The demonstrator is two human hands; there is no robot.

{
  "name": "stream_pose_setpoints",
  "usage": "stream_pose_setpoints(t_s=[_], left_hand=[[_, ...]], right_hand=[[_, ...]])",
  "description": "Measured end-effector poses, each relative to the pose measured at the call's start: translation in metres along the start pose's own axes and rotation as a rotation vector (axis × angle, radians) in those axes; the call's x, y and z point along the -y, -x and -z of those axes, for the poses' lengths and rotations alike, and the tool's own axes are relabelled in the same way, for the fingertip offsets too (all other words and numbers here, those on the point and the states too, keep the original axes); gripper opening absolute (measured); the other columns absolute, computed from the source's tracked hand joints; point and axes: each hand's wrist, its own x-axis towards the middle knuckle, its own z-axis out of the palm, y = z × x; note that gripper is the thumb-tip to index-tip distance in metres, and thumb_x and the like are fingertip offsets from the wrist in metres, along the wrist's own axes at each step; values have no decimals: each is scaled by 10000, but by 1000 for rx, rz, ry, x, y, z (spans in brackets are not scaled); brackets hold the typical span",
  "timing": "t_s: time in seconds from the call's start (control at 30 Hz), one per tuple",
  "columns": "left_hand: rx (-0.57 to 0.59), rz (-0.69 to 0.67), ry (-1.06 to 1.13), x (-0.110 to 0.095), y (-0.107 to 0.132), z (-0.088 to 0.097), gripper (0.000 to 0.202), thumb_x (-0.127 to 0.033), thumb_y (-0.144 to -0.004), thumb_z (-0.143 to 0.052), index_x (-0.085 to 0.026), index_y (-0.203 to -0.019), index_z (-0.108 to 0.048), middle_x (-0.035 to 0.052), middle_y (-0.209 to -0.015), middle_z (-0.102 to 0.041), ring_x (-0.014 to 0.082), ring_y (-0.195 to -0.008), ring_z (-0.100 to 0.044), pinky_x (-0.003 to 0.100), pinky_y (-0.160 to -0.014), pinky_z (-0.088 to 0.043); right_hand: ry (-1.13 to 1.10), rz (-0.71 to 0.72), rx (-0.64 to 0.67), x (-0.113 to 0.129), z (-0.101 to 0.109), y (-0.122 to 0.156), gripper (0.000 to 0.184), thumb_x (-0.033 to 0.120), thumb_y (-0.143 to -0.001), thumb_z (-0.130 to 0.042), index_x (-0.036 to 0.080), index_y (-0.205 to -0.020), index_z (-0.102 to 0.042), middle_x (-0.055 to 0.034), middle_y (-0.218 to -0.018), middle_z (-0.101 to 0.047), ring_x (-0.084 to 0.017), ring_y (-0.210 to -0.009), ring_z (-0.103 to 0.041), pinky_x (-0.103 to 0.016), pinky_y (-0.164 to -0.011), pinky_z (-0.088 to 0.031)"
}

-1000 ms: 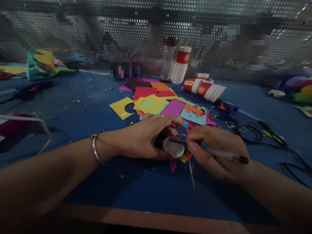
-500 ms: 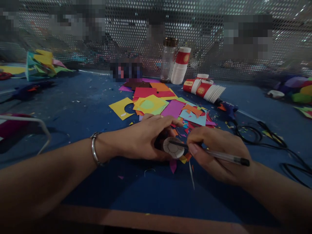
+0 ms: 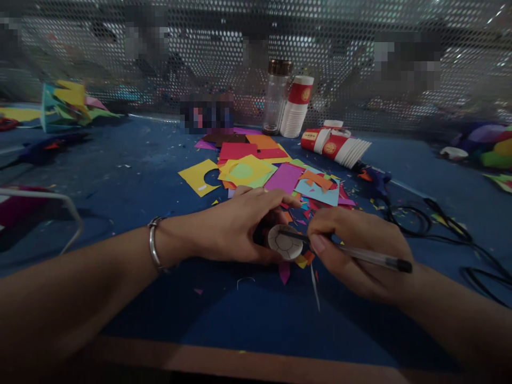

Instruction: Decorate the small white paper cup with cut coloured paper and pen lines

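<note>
My left hand (image 3: 240, 226), with a silver bangle on the wrist, curls round a paper cup whose white round bottom (image 3: 285, 250) faces up toward me. Dark pen lines, a ring with short spokes, are drawn on that bottom. The cup's side is mostly hidden behind my fingers and in shadow. In my right hand (image 3: 356, 250) a clear-barrelled pen (image 3: 372, 258) with a black end is pinched between thumb and fingers. Its dark tip lies over the upper part of the cup's bottom. Small paper scraps (image 3: 284, 272) lie below and beside the cup.
Coloured paper sheets (image 3: 284, 177) spread behind my hands. Beyond them are a glass bottle (image 3: 276, 101), an upright cup stack (image 3: 297, 109) and a tipped cup stack (image 3: 334, 148). Right, a glue gun (image 3: 376, 180) trails a black cable (image 3: 444, 226). Another glue gun (image 3: 52, 146) lies left.
Both hands keep nearly the same place and hold. The pen has shifted very slightly, its rear end a little to the right. Nothing was let go.
</note>
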Motion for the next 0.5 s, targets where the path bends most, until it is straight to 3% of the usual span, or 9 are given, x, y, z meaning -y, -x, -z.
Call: stream_pose_setpoints(t_s=[0.5], left_hand=[[18,-10,6,1,0,0,695,-379,-788,-829,-216,-1376,-497,44,-1146,-725,262,-1078,-629,455,-1011,-378]], right_hand=[[-4,-37,-9,-3,-2,5,138,173,-947,-494,249,-848,-553,28,-650,-635,-119,-517,-565,-259,-510,-428]])
